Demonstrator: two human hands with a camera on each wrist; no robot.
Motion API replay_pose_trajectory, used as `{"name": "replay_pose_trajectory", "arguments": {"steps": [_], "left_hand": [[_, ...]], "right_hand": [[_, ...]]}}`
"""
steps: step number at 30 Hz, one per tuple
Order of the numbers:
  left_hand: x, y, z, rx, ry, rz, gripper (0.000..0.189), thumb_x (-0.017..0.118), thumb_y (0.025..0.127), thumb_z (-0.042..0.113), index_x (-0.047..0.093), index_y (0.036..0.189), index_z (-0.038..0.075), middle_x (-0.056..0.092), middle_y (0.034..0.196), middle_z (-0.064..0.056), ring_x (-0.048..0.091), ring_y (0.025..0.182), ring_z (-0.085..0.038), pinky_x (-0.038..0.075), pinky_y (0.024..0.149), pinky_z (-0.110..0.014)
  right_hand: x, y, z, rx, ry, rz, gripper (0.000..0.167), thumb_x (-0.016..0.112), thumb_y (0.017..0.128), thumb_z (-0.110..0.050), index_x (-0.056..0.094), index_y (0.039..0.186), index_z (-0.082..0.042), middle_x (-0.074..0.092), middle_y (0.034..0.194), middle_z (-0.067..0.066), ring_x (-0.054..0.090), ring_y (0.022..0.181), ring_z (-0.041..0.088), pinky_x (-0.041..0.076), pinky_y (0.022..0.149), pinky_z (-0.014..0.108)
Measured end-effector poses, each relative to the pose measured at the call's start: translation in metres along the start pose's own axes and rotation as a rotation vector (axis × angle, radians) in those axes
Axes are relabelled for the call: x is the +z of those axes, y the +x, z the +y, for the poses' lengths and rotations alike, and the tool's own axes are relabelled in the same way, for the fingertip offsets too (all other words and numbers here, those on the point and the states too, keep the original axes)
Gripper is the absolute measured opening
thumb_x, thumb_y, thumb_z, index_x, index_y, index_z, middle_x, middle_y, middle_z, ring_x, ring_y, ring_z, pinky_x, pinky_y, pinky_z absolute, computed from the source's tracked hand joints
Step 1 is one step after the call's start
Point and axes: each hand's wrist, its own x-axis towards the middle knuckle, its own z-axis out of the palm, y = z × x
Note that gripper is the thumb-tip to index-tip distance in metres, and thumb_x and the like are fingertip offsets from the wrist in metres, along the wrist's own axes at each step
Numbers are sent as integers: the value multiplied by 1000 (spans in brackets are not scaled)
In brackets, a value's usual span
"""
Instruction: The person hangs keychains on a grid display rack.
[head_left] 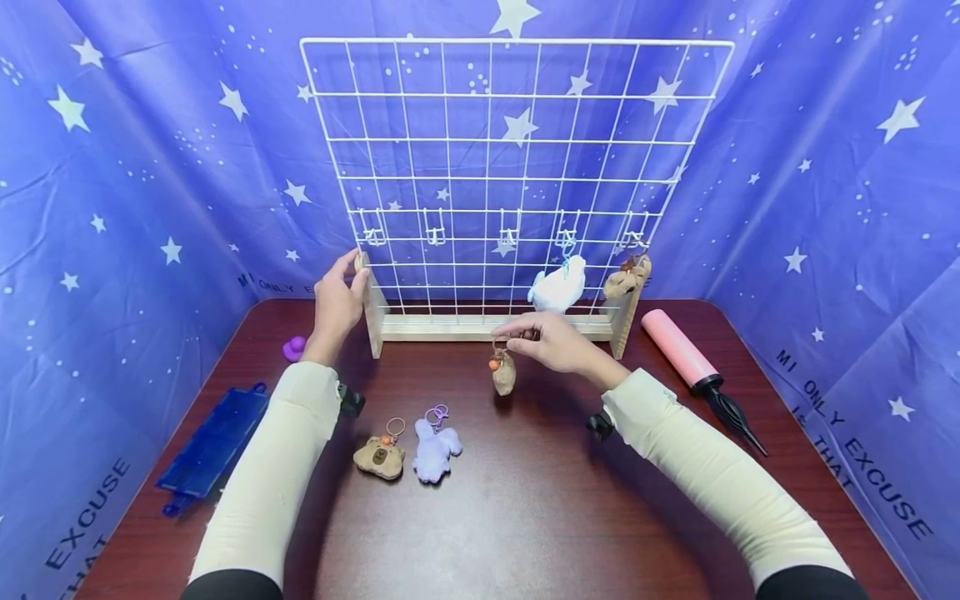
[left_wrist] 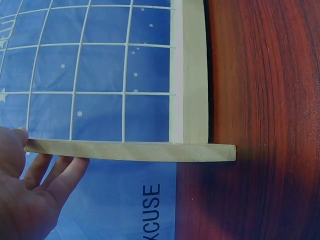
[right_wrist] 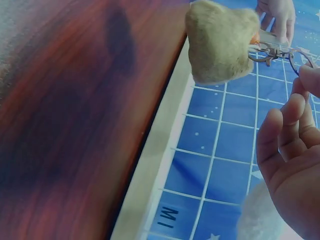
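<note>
My left hand (head_left: 337,304) holds the top of the left wooden post (head_left: 373,321) of a white wire grid rack (head_left: 491,125), thumb on one side and fingers on the other. In front of the rack, my right hand (head_left: 558,343) pinches the metal ring of a brown plush keychain (head_left: 504,377), which dangles over the table with an orange bead at its top. The right wrist view shows the plush body (right_wrist: 222,42) hanging from its clasp and ring (right_wrist: 295,57). A white plush keychain (head_left: 558,285) and another brown plush keychain (head_left: 628,277) hang on the rack's right hooks.
A brown plush keychain (head_left: 379,457) and a lilac one (head_left: 435,450) lie on the dark wooden table (head_left: 525,533). Several clear hooks (head_left: 435,233) line the grid. A blue tray (head_left: 213,446) and purple object (head_left: 294,348) are at left, a pink hand pump (head_left: 681,350) at right.
</note>
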Motion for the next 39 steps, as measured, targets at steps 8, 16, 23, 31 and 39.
{"name": "replay_pose_trajectory", "arguments": {"steps": [8, 16, 23, 31, 39], "left_hand": [[0, 1, -1, -2, 13, -4, 45, 61, 102, 24, 56, 147, 17, 71, 123, -20, 66, 116, -41, 49, 106, -51], [0, 1, -1, -8, 9, 5, 45, 61, 102, 23, 56, 146, 17, 72, 122, -19, 68, 113, -39, 51, 104, -50], [0, 1, 0, -11, 18, -3, 45, 61, 102, 24, 55, 147, 17, 72, 123, -19, 66, 114, -40, 50, 105, -50], [0, 1, 0, 0, 15, 8, 45, 61, 102, 24, 56, 146, 16, 72, 122, -19, 67, 115, -39, 49, 106, -50], [0, 1, -1, 3, 22, 2, 46, 61, 102, 24, 56, 147, 16, 71, 123, -20, 65, 116, -41, 48, 107, -50]], "right_hand": [[-13, 9, -13, 2, -45, 70, 23, 71, 94, -10, 78, 116, -13, 72, 83, 1, 57, 68, 8, 50, 61, 22], [-26, 21, -27, 7, -57, 153, 23, 70, 95, -11, 77, 117, -13, 72, 79, 4, 51, 61, 9, 41, 54, 21], [-40, 30, -38, 42, -56, 229, 25, 68, 96, -12, 77, 119, -14, 71, 80, 8, 54, 64, 14, 43, 56, 23], [-53, 39, -45, 90, -75, 365, 26, 66, 97, -17, 77, 120, -19, 74, 87, 11, 58, 69, 14, 42, 54, 23], [-54, 49, -49, 158, -77, 485, 28, 65, 95, -19, 76, 121, -20, 76, 96, 7, 56, 65, 14, 39, 52, 25]]}}
